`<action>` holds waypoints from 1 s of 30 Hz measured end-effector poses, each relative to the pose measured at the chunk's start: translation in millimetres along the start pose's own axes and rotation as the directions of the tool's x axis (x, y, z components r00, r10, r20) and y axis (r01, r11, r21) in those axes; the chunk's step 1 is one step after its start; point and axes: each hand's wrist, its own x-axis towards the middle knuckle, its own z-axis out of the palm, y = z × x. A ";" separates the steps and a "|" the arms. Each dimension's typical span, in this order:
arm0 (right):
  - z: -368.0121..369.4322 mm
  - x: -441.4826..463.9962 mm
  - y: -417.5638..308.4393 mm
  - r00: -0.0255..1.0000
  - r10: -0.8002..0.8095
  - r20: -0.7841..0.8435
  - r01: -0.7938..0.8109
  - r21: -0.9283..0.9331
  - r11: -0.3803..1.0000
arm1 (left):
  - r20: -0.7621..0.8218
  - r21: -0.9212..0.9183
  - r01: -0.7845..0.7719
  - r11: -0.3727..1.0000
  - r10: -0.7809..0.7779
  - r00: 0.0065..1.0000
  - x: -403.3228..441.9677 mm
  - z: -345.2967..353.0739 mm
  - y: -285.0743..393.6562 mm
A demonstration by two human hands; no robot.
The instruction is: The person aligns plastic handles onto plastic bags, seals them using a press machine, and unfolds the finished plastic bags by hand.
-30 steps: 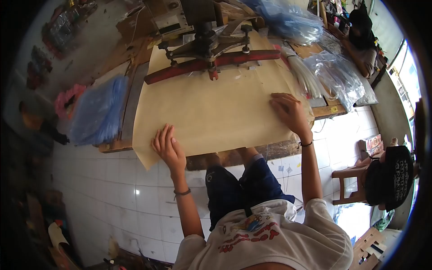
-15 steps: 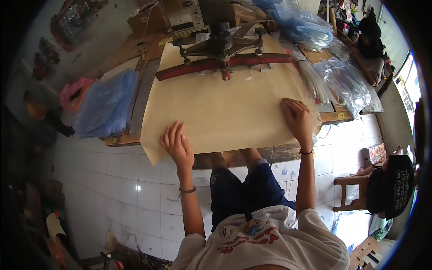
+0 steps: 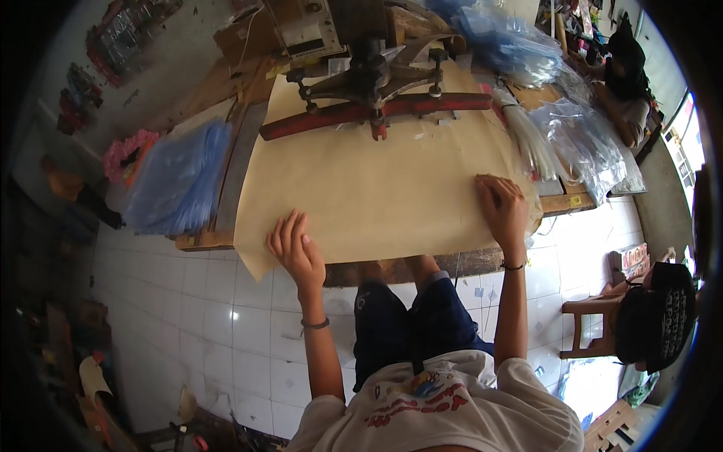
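Note:
A large tan paper-like sheet (image 3: 376, 203) covers the middle of the workbench, its near edge hanging over the front. My left hand (image 3: 297, 248) rests on the sheet's near left part, fingers stretched out and holding nothing. On the right part lies my right hand (image 3: 503, 211), its fingers bent and drawn together with the tips down at the sheet. Whatever may be under those fingertips is hidden. Beyond both hands, a dark metal press head with a long red bar (image 3: 309, 120) spans the sheet from left to right.
Blue plastic sheets (image 3: 177, 177) are stacked at left. Clear plastic bags (image 3: 568, 139) and a bundle of pale strips (image 3: 527, 139) lie at right, below a bluish plastic pile (image 3: 508, 45). A control box (image 3: 305, 26) stands behind. People sit at right near a stool (image 3: 591, 328).
The whole view has shifted slightly, with the bench a little lower in it. My right hand's fingers are more bent. My left hand stays spread on the sheet.

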 end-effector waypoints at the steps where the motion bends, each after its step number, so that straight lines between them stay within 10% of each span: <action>1: -0.2 0.4 1.5 1.000 -0.006 0.000 0.006 -0.004 1.000 | -0.008 0.003 0.002 1.000 -0.002 1.000 -1.0 1.0 -0.9; 30: 2.3 1.7 0.3 0.998 -0.046 -0.053 0.046 -0.002 0.999 | -0.127 0.054 0.004 0.999 0.003 0.992 -9.0 19.5 -9.1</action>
